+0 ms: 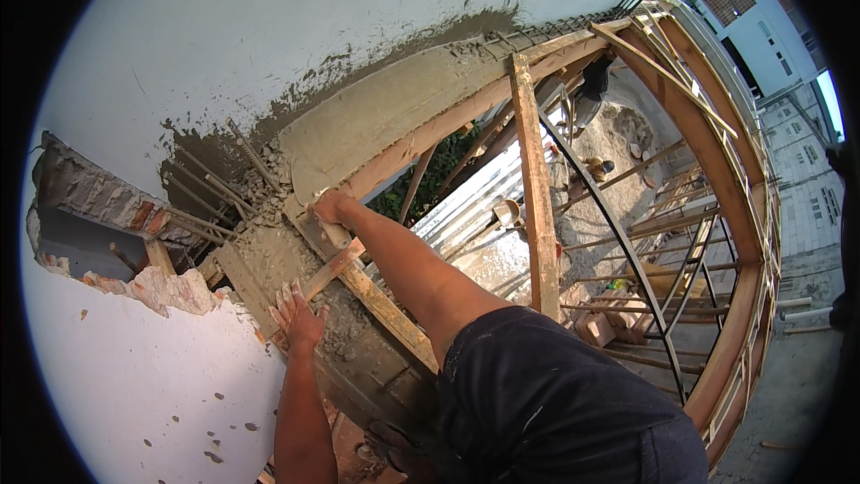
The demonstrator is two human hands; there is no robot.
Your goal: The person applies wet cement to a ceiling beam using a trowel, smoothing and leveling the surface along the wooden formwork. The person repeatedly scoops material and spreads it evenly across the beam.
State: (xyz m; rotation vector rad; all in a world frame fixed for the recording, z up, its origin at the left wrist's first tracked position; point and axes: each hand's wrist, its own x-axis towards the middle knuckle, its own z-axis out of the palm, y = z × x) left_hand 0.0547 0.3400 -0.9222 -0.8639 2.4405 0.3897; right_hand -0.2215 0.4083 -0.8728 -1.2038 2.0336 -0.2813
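My left hand, its fingers spread, lies against the end of a short wooden crosspiece and the wet concrete at the corner of the formwork. It holds nothing that I can see. My right arm reaches across to the formwork's inner edge. There my right hand is closed round a short pale wooden piece, whose upper end the fingers hide. Beyond that hand, a smoothed strip of wet concrete runs along the white wall, edged by a long formwork board.
Bare rebar ends stick out beside a broken brick opening. An upright timber and a dark metal bar cross the drop on the right. Far below, a person is by a sand heap. My foot shows near the bottom.
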